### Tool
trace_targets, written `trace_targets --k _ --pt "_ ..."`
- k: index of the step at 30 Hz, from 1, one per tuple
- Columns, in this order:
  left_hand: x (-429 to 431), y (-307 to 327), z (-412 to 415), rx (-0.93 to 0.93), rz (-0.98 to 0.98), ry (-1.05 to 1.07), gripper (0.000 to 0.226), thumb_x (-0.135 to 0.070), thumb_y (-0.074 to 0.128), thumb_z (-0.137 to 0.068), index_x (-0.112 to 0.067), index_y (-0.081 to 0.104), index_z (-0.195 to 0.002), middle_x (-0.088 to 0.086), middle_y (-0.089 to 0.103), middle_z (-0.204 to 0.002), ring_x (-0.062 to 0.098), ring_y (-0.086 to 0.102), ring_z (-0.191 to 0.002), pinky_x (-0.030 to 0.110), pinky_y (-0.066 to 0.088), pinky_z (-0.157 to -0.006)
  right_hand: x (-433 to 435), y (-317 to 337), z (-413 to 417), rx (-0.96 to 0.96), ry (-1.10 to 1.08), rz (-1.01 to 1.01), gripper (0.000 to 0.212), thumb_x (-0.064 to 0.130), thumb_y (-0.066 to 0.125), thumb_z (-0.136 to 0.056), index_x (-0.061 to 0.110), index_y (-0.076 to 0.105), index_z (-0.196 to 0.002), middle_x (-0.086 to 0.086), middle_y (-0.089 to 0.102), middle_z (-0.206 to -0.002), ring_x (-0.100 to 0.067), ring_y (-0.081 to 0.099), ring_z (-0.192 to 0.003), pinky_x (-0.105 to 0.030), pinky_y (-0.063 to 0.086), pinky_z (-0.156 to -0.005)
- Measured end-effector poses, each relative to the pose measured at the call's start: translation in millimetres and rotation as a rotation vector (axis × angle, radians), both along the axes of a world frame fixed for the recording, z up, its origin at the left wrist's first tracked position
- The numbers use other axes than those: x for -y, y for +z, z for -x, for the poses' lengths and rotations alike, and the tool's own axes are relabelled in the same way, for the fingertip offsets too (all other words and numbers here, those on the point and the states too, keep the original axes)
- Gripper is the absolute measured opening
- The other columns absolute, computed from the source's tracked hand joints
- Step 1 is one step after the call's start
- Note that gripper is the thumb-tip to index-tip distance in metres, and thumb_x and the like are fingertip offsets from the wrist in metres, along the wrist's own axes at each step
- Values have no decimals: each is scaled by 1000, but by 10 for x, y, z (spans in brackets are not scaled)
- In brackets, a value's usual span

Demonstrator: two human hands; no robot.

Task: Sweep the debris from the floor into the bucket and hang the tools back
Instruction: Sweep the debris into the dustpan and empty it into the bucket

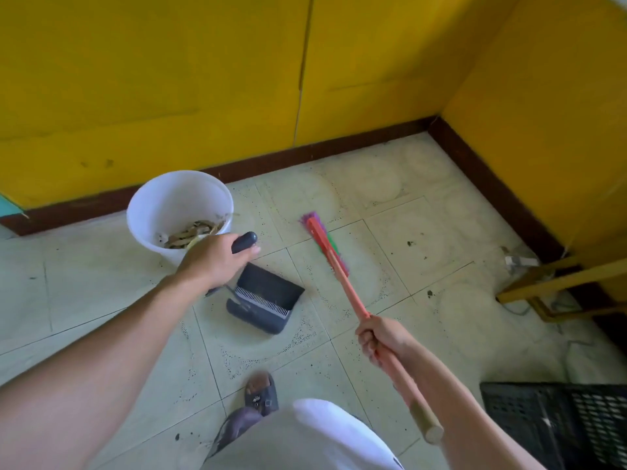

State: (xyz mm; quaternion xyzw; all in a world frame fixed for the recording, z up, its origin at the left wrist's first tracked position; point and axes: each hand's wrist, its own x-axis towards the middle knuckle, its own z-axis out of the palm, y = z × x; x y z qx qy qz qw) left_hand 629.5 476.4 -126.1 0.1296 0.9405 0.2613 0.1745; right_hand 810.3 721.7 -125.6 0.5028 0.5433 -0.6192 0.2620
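Bright yellow painted walls (pixel 152 79) rise well beyond the left fingers (pixel 252 251) and meet in a corner far past the right fingers (pixel 365 339). One thin vertical seam (pixel 302 79) splits the far wall. A dark brown skirting board (pixel 339 144) runs along the foot. The pale green tiled floor (pixel 390 239) under both is speckled with dark spots and faint round marks. Right of the right fingers is a yellow wooden furniture frame (pixel 543 283), and below them a black plastic lattice crate (pixel 559 418). The light is soft and even.

yellow wall (pixel 169 79) | dark skirting (pixel 339 145) | black crate (pixel 559 422) lower right | wooden frame (pixel 543 279) at right
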Motion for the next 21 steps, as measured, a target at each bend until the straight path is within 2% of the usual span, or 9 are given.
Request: trace_targets --k 2,4,6,8,11,13,16,21 --pt "94 48 -109 17 -42 73 41 -54 52 -90 -15 61 -101 7 64 -67 27 60 -58 32 46 -58 31 6 -84 -24 -73 48 27 -1 44 -89 11 41 -64 3 41 -39 -7 36 -25 -13 29 -26" --pt "153 97 -253 56 -135 119 40 -48 52 -91 -10 60 -101 8 61 -65 27 56 -54 31 42 -57 80 0 -196 -52 -112 72 26 -1 44 -89 11 42 -65 3 41 -38 -7 35 -25 -13 29 -26" --pt "209 155 -438 104 -240 174 38 -45 54 -92 -7 58 -93 6 54 -64 28 53 -59 32 40 -64 138 1 -348 -87 -135 94 24 -1 44 -89 10 43 -67 3 42 -38 -6 36 -25 -13 30 -26" --pt "293 227 -662 150 -322 232 36 -47 57 -90 -12 55 -82 2 49 -63 25 47 -63 32 36 -67 187 7 -520 -117 -148 112 23 -1 45 -88 10 44 -68 3 42 -39 -7 37 -25 -14 31 -26" --pt "463 375 -1046 189 -489 335 38 -50 61 -83 -12 60 -86 -7 43 -53 17 38 -53 29 30 -57 222 13 -772 -134 -137 128 25 0 46 -87 11 44 -65 2 42 -39 -8 38 -25 -14 32 -26" --pt "584 499 -1284 198 -602 379 32 -46 64 -84 -14 59 -85 -13 39 -47 12 34 -48 26 26 -50 280 26 -921 -125 -118 136 27 2 47 -86 13 43 -62 3 43 -38 -8 39 -25 -14 32 -26" --pt "750 710 -1594 172 -656 388 27 -36 63 -90 -19 51 -73 -10 38 -50 7 31 -42 22 25 -43 396 84 -1116 -119 -104 151 30 3 46 -87 14 42 -59 3 43 -37 -8 38 -24 -14 31 -26" --pt "1112 1014 -1858 116 -696 469 32 -39 64 -89 -20 51 -67 -8 37 -48 7 30 -40 19 24 -39 567 232 -1237 -140 -120 199 32 5 44 -88 17 39 -59 4 42 -35 -7 38 -22 -13 30 -24"
